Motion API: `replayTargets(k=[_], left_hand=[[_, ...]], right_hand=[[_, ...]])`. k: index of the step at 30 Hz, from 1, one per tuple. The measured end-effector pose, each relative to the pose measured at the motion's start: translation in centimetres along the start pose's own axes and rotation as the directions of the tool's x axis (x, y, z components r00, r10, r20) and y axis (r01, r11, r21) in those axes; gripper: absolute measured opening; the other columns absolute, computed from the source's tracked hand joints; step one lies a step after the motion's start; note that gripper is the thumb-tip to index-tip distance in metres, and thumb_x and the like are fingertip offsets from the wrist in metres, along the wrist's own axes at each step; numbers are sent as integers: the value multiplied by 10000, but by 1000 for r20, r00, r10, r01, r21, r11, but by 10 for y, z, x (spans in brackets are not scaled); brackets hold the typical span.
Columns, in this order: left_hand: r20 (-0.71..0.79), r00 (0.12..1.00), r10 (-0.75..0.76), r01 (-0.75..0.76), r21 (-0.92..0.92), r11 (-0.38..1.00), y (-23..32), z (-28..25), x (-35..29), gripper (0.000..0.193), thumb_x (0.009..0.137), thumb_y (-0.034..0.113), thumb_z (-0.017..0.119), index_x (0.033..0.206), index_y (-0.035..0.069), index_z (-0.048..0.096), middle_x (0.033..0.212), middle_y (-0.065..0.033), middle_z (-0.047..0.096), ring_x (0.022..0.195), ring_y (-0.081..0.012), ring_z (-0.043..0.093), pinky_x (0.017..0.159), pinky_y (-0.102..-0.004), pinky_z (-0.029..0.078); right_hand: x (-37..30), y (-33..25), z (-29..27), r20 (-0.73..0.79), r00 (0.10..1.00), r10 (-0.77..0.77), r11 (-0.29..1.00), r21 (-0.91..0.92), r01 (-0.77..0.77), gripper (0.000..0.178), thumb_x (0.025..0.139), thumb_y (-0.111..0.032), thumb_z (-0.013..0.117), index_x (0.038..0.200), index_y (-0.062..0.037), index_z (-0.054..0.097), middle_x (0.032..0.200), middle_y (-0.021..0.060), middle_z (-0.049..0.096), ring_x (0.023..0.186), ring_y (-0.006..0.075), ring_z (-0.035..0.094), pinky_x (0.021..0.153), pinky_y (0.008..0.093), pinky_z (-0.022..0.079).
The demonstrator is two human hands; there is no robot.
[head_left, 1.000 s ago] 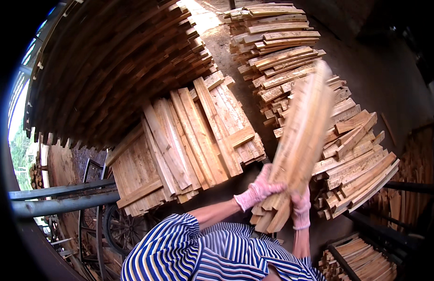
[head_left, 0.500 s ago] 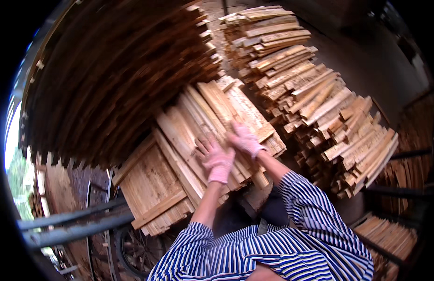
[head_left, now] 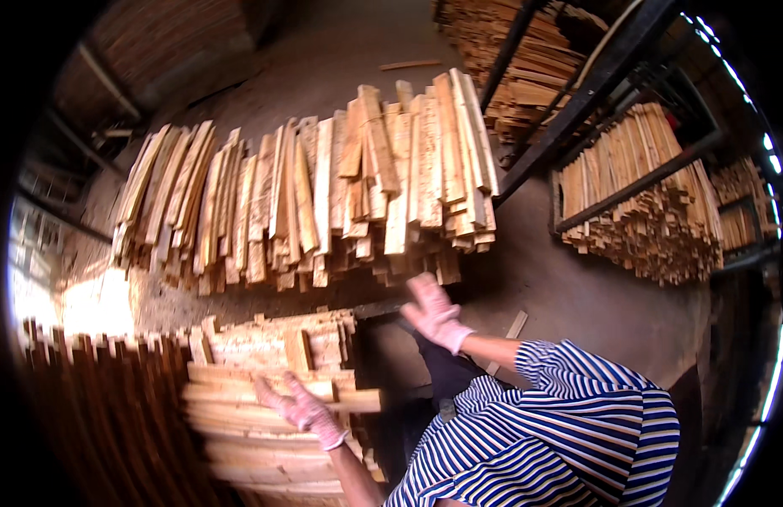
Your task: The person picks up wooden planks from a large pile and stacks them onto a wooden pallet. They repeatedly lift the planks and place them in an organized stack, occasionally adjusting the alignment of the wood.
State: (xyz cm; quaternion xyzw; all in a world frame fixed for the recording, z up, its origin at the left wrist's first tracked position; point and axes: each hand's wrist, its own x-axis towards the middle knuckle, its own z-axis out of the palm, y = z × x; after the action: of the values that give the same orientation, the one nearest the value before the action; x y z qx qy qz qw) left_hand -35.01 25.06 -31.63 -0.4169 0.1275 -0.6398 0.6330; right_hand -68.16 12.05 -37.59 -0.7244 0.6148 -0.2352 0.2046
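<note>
My left hand (head_left: 303, 412), in a pale pink glove, is at the near pile of light wooden boards (head_left: 256, 452), fingers outstretched. Whether it touches the top boards or hovers just over them I cannot tell. A short strip of wood (head_left: 302, 348) lies crosswise on the far part of that pile. Gloved the same way, my right hand (head_left: 438, 314) is off the boards, in the air to the right of the pile. Its fingers are stretched toward a long stack of wooden slats (head_left: 324, 190), apart from it, and it holds nothing.
At the lower left stands a tall, dark stack of slats (head_left: 95, 414). On the right, more slats (head_left: 641, 182) sit in a metal frame behind a dark beam (head_left: 590, 97). A loose strip (head_left: 507, 340) lies on the floor beside my right forearm; another (head_left: 410, 64) lies farther off.
The view has swung to the right, bringing the long slat stack across the middle. My right hand has come off the boards and moved away; my left stays at them, now farther from the right.
</note>
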Motion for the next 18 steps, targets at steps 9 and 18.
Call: replayTargets(k=[9,18], left_hand=[[-867,292,405,899,393,193,-120,-311,195,699,984,486,633,1468,14,453,1462,-171,520,1347,-277,491,1111,-420,427],[-935,230,271,784,343,518,-143,-470,227,651,981,611,554,1407,123,487,1375,-152,546,1260,-365,522,1099,-603,407]], right_hand=[[261,131,-153,-404,858,316,914,-114,-390,838,911,-392,683,1573,-75,278,1631,251,240,1393,426,447,1140,483,413],[345,177,-167,157,559,814,519,234,-822,1271,741,-687,768,1614,-13,136,1582,303,340,1482,408,336,1208,453,301]])
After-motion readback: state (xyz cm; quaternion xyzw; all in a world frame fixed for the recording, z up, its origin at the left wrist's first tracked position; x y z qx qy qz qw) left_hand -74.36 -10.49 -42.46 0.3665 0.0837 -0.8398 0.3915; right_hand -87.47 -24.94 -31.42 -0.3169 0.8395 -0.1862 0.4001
